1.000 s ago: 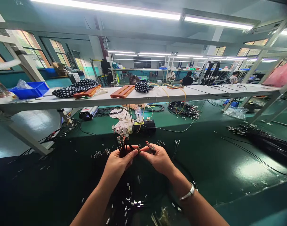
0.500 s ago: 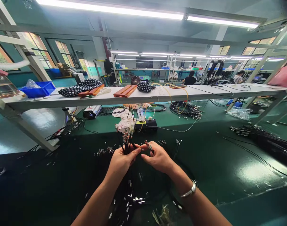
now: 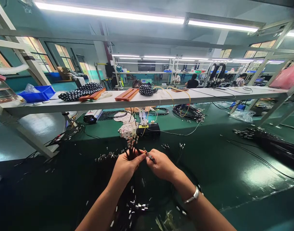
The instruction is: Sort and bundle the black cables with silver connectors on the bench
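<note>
My left hand (image 3: 127, 165) is closed round a bunch of black cables (image 3: 131, 154), whose metal connector ends (image 3: 131, 141) stick up above the fingers. Its thumb and forefinger pinch toward my right hand (image 3: 162, 163). Between the thumb and fingers of my right hand is a small metal connector (image 3: 150, 157), its tip close to my left fingertips. Whether the connector is joined to a cable there is too small to tell. More black cables with silver ends (image 3: 137, 205) lie on the dark green table below my hands.
A black box (image 3: 149, 129) stands beyond my hands, beside a patterned cloth (image 3: 127, 128). Coiled cables (image 3: 189, 113) lie behind on the right, and a cable bundle (image 3: 262, 141) at far right. A white shelf (image 3: 200, 94) crosses above the table. Another person's hands (image 3: 134, 109) show beneath it.
My right hand has closed and turned inward, bringing the connector against or near the left fingertips. My left hand keeps its hold on the cables. The view has shifted slightly.
</note>
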Demonstrator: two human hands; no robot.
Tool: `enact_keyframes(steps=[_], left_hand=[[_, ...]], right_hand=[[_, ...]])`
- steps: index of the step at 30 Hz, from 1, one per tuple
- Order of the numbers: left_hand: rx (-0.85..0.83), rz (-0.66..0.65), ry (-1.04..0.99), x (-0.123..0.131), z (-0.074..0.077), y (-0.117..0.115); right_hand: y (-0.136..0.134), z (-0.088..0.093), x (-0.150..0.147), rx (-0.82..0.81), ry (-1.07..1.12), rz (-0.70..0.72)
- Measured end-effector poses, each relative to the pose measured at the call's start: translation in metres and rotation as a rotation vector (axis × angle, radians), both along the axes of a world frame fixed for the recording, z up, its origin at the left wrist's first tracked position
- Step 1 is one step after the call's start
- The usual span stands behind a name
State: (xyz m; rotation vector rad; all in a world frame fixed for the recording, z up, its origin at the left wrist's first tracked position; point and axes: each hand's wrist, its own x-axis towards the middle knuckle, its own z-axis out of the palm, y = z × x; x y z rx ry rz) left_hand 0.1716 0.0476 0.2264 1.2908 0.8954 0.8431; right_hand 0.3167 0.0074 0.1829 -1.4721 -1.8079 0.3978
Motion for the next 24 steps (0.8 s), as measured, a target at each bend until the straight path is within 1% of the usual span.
enact_keyframes(steps=[3, 5, 6, 7, 9, 11, 13, 16, 20, 24], left_hand=[[-0.012, -0.006, -0.006, -0.002, 0.000, 0.001], [-0.043, -0.005, -0.011, -0.003, 0.000, 0.002], [-0.062, -0.006, -0.012, -0.003, 0.000, 0.002], [-0.079, -0.005, -0.013, -0.003, 0.000, 0.003], [-0.101, 0.005, -0.036, -0.002, -0.002, 0.004], [-0.100, 0.018, -0.070, 0.000, -0.005, 0.005], [-0.085, -0.004, -0.080, 0.003, -0.007, 0.006], [-0.089, -0.050, -0.029, 0.007, -0.007, 0.006], [-0.133, -0.025, 0.033, 0.010, -0.005, 0.006], [-0.132, -0.044, 0.084, 0.013, -0.009, 0.006]], right_hand=[[-0.002, 0.003, 0.004, 0.003, -0.105, 0.000], [-0.004, 0.008, 0.011, 0.059, -0.152, -0.022], [-0.004, 0.011, 0.015, 0.106, -0.141, -0.030], [-0.004, 0.014, 0.019, 0.144, -0.083, -0.035], [-0.003, 0.018, 0.025, 0.139, 0.167, -0.012], [-0.001, 0.021, 0.024, 0.047, 0.475, 0.032], [0.002, 0.023, 0.019, -0.029, 0.664, 0.061], [0.004, 0.027, 0.010, -0.060, 0.774, 0.068], [0.004, 0.033, 0.008, -0.128, 0.971, 0.034], [0.003, 0.031, 0.011, -0.133, 1.084, 0.022]])
